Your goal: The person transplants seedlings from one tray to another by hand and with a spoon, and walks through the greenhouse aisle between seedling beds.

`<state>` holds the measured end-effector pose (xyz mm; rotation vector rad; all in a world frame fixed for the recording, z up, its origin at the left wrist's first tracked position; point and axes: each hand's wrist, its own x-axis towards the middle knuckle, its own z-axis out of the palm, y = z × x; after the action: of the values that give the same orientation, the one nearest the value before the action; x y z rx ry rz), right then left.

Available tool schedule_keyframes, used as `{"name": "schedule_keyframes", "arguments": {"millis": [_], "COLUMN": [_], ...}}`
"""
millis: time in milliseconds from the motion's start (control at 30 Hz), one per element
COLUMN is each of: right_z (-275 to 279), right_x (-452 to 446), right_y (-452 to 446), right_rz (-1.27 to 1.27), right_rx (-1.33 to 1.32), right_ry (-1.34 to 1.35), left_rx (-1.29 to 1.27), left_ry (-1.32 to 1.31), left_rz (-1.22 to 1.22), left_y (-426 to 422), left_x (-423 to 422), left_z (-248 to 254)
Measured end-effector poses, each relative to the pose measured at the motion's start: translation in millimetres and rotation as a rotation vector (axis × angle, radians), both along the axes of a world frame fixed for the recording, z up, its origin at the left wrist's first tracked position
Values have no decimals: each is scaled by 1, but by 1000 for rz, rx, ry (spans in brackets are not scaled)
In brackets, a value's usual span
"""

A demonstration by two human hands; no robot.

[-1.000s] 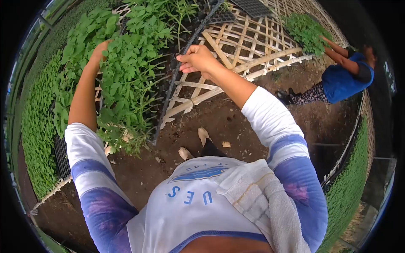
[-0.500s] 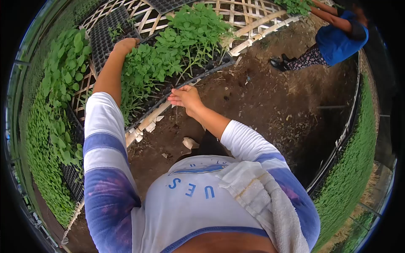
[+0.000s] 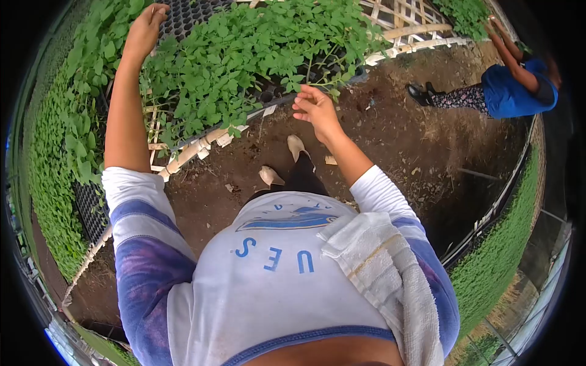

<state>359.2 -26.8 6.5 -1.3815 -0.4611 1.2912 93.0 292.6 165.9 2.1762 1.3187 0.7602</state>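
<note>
My left hand [image 3: 146, 32] is held out over the edge of a black cell tray [image 3: 184, 18], its fingers loosely bent and nothing visible in them. My right hand [image 3: 318, 112] hovers by the front edge of the bench, its fingers slightly curled and apart, with no object seen in it. Between my hands spreads a dense bunch of leafy green seedlings [image 3: 226, 67], standing in a dark tray whose rim shows beneath the leaves. Some stems lean over the tray's front edge close to my right fingertips.
A wooden lattice bench [image 3: 201, 143] carries the trays. Broader-leaved plants [image 3: 82, 122] grow at the left. A person in a blue top [image 3: 519, 91] stands at the right, hands at other seedlings. Bare soil [image 3: 390, 140] lies below, and another green bed [image 3: 500, 244] curves along the right.
My left hand has moved up and left, off the tray cells. My right hand has shifted right and up, its fingers loosening. The view has moved, and both my shoes now show.
</note>
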Motion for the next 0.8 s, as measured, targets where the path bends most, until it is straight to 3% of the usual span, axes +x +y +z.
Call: {"name": "schedule_keyframes", "arguments": {"millis": [167, 367, 467, 600, 800], "right_z": [-13, -18, -14, -18, -32], "right_x": [-12, -32, -44, -55, -42], "right_y": [12, 12, 10, 2, 21], "right_rz": [-211, -341, -334, -312, -405], "right_rx": [92, 217, 237, 233, 224], "right_ry": [105, 212, 216, 490, 341], "left_rx": [-286, -655, -728, -769, -719], "left_ry": [-317, -378, -362, -327, -106], "left_rz": [47, 149, 195, 213, 122], "left_y": [-152, -272, -299, -317, -324], "left_x": [-79, -139, -150, -154, -159], "left_z": [26, -48, -79, -94, -111]}}
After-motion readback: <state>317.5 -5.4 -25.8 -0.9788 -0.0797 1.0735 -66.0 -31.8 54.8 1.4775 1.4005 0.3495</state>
